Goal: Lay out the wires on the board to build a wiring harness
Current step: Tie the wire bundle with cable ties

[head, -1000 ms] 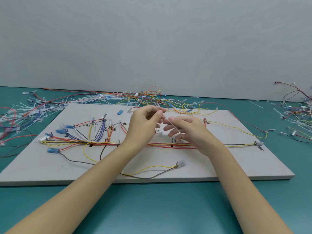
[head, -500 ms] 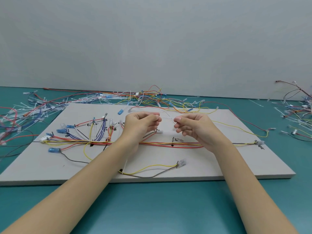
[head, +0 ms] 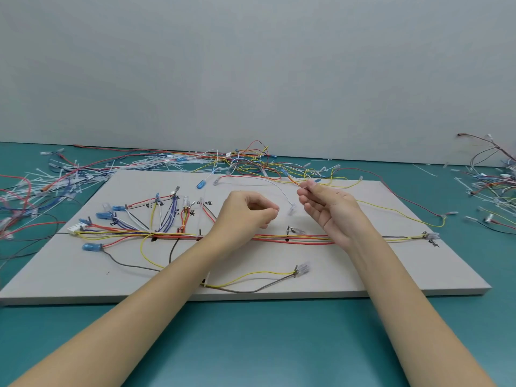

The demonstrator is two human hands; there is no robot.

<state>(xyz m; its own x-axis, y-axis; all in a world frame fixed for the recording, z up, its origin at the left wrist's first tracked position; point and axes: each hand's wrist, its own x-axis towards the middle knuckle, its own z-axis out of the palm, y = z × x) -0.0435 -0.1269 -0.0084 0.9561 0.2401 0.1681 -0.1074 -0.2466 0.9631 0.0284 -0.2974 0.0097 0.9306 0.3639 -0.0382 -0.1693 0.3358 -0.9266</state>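
Nearest on the flat grey board (head: 363, 275), by its front edge, a yellow and a grey wire ran side by side to a clear connector (head: 303, 268). Behind them the main bundle (head: 279, 238) of red, yellow and orange wires lay with its long axis left to right across the board's middle, ending at a white plug (head: 76, 227) on the left and a clear one (head: 431, 235) on the right. Above the bundle hovered both hands. The left hand (head: 245, 212) had its fingers curled in, fingertips pinched together; whether anything lay between them I cannot tell. The right hand (head: 331, 209), palm up and fingers loosely bent, pinched something thin at its tips. Between the hands a thin white wire (head: 268, 184) arced back-left across the board, its clear terminal (head: 291, 209) hanging down. Beyond the board's far edge lay a tangled heap (head: 245, 160) of coloured wires and white ties on the teal table (head: 251, 344).
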